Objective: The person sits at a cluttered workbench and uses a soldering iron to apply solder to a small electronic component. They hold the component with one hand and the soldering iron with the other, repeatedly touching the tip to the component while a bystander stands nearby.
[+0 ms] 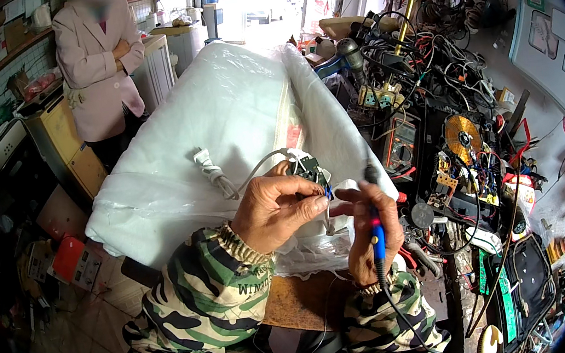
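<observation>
My left hand (276, 209) is closed, thumb and forefinger pinching at the lower edge of a small dark circuit board (306, 166). A small blue part (328, 192) shows right at those fingertips, and the fingers partly cover the board. A white cord (214, 173), bundled toward its plug end, runs to the board over white plastic sheeting (182, 122). In my right hand (375, 232) is a soldering iron (378, 241) with a blue handle, held upright just right of the board. Its upper end is blurred, and a black cable trails down from it.
On the right, a bench is heaped with cables, a multimeter (401, 143), a copper coil (463, 137) and pliers (422, 258). A person (100, 65) stands at the far left, arms folded. A brown board (299, 303) lies between my forearms. A red box (68, 258) sits lower left.
</observation>
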